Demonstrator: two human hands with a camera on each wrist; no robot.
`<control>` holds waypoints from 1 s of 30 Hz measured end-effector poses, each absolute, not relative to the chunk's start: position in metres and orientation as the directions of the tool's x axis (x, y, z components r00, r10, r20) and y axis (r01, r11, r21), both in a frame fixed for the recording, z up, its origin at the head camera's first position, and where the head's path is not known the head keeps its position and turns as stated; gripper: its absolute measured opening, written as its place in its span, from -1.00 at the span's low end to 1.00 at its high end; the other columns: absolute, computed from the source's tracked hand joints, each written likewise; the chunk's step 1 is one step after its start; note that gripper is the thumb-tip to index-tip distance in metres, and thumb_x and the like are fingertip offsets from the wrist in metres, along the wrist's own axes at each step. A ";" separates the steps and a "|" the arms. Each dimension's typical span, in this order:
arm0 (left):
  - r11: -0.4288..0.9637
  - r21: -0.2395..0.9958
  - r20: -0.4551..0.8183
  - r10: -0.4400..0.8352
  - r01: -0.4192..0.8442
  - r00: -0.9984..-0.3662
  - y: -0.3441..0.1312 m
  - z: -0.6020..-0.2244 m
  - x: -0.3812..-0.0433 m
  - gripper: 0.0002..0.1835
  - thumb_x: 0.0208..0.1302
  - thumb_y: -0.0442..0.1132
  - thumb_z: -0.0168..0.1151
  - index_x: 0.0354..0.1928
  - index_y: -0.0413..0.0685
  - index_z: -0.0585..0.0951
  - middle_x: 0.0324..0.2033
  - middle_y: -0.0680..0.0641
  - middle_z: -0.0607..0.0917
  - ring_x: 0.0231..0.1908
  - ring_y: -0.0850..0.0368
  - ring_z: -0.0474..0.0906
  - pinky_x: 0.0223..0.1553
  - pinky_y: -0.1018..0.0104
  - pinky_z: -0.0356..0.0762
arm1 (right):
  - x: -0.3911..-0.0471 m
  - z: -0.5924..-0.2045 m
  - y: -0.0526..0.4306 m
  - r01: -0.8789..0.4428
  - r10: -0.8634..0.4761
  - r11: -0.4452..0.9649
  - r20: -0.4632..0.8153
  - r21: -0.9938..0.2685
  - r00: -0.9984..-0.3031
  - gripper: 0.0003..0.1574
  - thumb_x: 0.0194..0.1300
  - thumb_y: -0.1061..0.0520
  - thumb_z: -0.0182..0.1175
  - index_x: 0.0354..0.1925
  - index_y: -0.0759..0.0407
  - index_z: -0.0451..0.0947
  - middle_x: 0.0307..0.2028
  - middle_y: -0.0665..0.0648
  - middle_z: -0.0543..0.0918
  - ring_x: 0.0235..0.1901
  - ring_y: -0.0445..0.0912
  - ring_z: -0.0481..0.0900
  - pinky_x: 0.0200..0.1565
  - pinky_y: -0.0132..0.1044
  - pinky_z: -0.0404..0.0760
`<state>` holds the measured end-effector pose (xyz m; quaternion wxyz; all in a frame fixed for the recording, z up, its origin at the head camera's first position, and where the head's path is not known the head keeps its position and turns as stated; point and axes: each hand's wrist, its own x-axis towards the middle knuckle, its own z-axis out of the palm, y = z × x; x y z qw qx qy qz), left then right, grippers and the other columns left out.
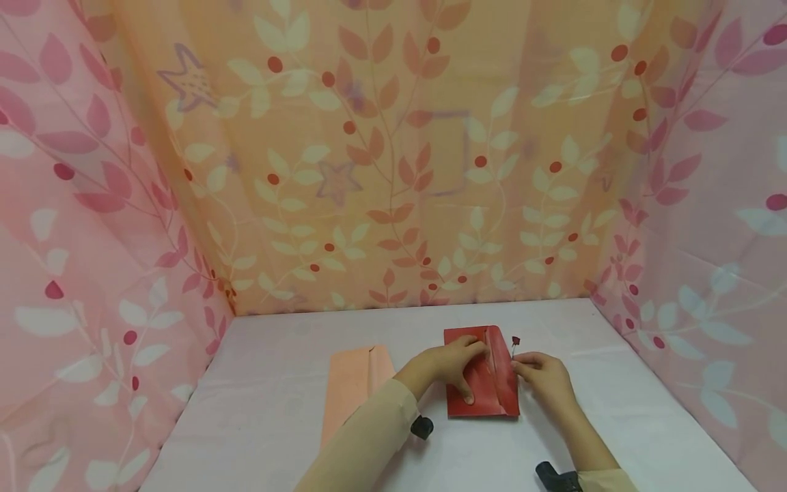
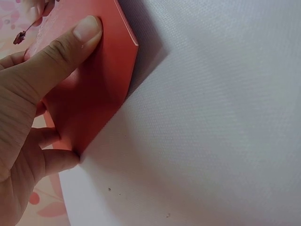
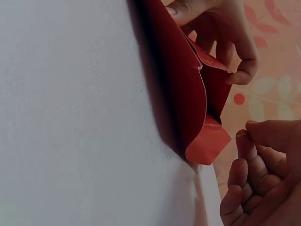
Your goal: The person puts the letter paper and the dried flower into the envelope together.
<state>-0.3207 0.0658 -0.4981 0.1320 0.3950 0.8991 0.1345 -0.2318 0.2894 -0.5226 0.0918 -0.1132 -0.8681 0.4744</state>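
A red envelope (image 1: pixel 479 393) lies toward the right of the white table, its flap (image 3: pixel 209 143) unfolded on the right-hand side. My left hand (image 1: pixel 451 362) grips the envelope, thumb (image 2: pixel 70 42) across its face and the other fingers around its far side. Just right of the flap, my right hand (image 1: pixel 547 379) pinches the thin stem of a small dark red flower (image 1: pixel 516 340) between thumb and fingertips. The flower head (image 2: pixel 19 37) points away from that hand in the left wrist view. In the right wrist view the pinching fingers show, but the flower does not.
A peach envelope (image 1: pixel 347 383) lies on the table (image 1: pixel 264 410) to the left, partly covered by my left sleeve (image 1: pixel 369 437). Patterned cloth walls (image 1: pixel 393 150) stand behind and on both sides. Black wrist cameras (image 1: pixel 422 428) are on both wrists.
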 end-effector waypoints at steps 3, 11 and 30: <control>0.650 0.345 -0.129 0.747 0.677 -0.652 0.066 -0.498 -0.321 0.10 -0.22 0.18 0.69 0.44 0.58 0.28 0.53 0.13 0.20 0.47 0.13 0.21 0.19 0.03 0.60 | -0.235 -0.525 0.286 0.118 0.286 0.509 0.038 -0.853 -0.958 -0.59 0.38 0.02 0.35 0.03 0.29 0.69 -0.17 0.23 0.78 -0.26 -0.02 0.66 -0.31 -0.27 0.67; 0.649 0.352 -0.132 0.748 0.674 -0.651 0.065 -0.499 -0.321 0.10 -0.21 0.17 0.69 0.44 0.54 0.28 0.54 0.13 0.18 0.46 0.14 0.20 0.22 0.06 0.57 | -0.244 -0.536 0.277 0.123 0.280 0.428 0.002 -0.895 -0.960 -0.58 0.36 0.02 0.37 0.02 0.32 0.67 -0.29 0.20 0.77 -0.43 -0.05 0.64 -0.41 -0.25 0.67; 0.619 0.382 -0.087 0.763 0.686 -0.641 0.060 -0.503 -0.323 0.04 -0.20 0.20 0.68 0.38 0.52 0.31 0.54 0.12 0.17 0.46 0.16 0.21 0.26 0.08 0.54 | -0.249 -0.539 0.249 0.102 0.275 0.259 -0.028 -0.960 -0.961 -0.68 0.34 0.15 0.38 -0.10 0.40 0.65 -0.35 0.21 0.78 -0.46 -0.05 0.74 -0.40 -0.20 0.75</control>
